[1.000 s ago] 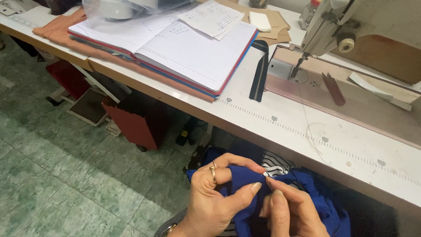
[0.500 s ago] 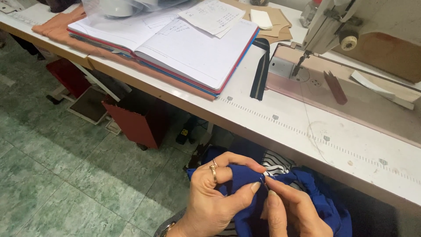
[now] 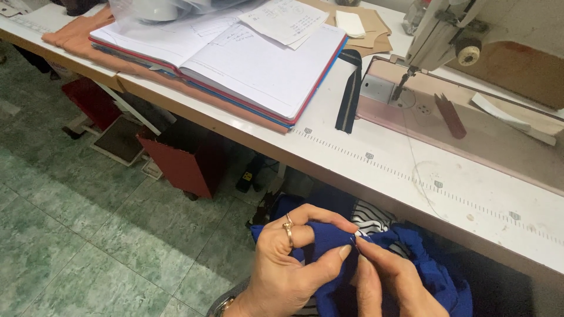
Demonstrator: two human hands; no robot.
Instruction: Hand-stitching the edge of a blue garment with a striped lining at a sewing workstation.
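A: Blue fabric [image 3: 335, 258], bunched below the near edge of the table [image 3: 411, 176], is gripped by both hands. How does each hand hold it?

B: The left hand [image 3: 288, 264], wearing a ring on one finger, is curled with thumb and forefinger closed on a fold of the cloth. The right hand [image 3: 393, 282] pinches the same fold just beside the left fingertips, its fingers drawn together. A small pale point shows where the fingertips meet; what it is cannot be told.

A: What lies under the cloth?

B: A striped garment [image 3: 370, 214], partly covered by it.

A: And on the table?

B: Near the middle, a dark zipper [image 3: 349, 94] lies beside an open notebook [image 3: 235, 58], which rests on orange cloth [image 3: 76, 38] toward the left end. Farther, at the right far corner, stands a sewing machine [image 3: 446, 35], its needle over a pink bed [image 3: 470, 123]; loose papers [image 3: 288, 20] top the notebook.
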